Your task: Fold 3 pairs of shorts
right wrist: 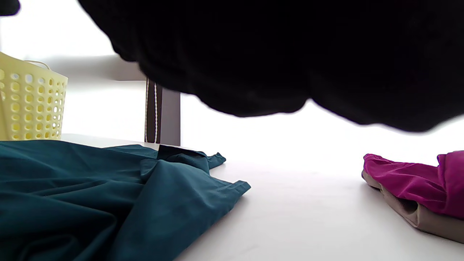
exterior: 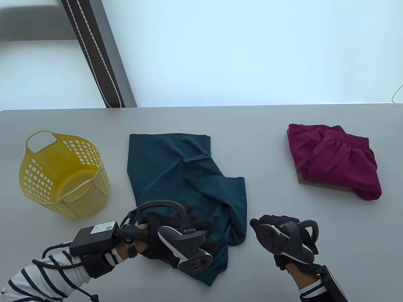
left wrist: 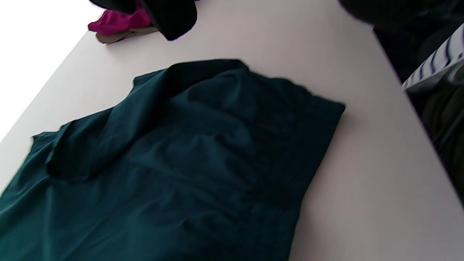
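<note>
Now we rest our left hand on the teal shorts, grip unclear, to steady them, while our empty right hand hovers loosely curled beside.

My left hand in its black sensor glove sits low in the frame, left of middle, fingers stretched out flat. My right hand in the same black glove sits lower right, fingers loosely bent, holding nothing.
</note>
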The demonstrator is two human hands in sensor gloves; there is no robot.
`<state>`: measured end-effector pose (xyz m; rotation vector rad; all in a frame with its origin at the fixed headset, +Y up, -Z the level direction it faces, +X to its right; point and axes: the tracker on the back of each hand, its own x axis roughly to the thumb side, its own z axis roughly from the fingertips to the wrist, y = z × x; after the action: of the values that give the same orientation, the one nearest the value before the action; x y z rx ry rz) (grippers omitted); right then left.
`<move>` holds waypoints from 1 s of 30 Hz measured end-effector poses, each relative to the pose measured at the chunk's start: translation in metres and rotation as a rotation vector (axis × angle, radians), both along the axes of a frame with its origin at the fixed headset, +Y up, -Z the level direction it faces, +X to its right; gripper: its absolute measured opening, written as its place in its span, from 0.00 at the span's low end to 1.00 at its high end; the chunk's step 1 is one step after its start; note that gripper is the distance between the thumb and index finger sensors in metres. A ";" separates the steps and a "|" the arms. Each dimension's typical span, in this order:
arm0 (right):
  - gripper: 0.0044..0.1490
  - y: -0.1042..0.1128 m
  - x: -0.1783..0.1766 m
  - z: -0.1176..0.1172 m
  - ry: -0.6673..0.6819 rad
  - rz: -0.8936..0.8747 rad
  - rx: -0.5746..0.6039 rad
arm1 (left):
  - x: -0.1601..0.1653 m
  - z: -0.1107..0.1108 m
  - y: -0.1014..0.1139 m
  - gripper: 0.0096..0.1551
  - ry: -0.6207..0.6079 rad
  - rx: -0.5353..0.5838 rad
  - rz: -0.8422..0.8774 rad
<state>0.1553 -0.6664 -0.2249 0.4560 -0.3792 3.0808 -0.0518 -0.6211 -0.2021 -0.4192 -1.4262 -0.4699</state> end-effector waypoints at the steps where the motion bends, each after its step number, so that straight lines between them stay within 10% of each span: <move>1: 0.24 0.000 0.001 0.000 -0.004 -0.003 0.008 | 0.000 0.004 0.001 0.57 -0.014 -0.022 -0.003; 4: 0.23 0.000 0.006 -0.002 -0.034 -0.012 0.042 | 0.029 0.007 -0.034 0.51 -0.043 -0.207 -0.023; 14: 0.23 -0.004 0.009 -0.005 -0.053 0.002 0.037 | 0.053 0.009 -0.138 0.43 -0.176 0.047 -0.264; 23: 0.30 -0.006 0.018 -0.009 -0.114 -0.219 0.073 | 0.058 0.002 -0.129 0.24 -0.165 0.298 -0.017; 30: 0.47 -0.034 0.034 -0.020 -0.011 -0.883 -0.271 | 0.068 -0.063 -0.036 0.23 0.310 0.105 0.375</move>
<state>0.1893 -0.7007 -0.2452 0.1815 -0.1038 2.2242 0.0160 -0.6573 -0.2651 -0.1257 -1.1390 -0.1642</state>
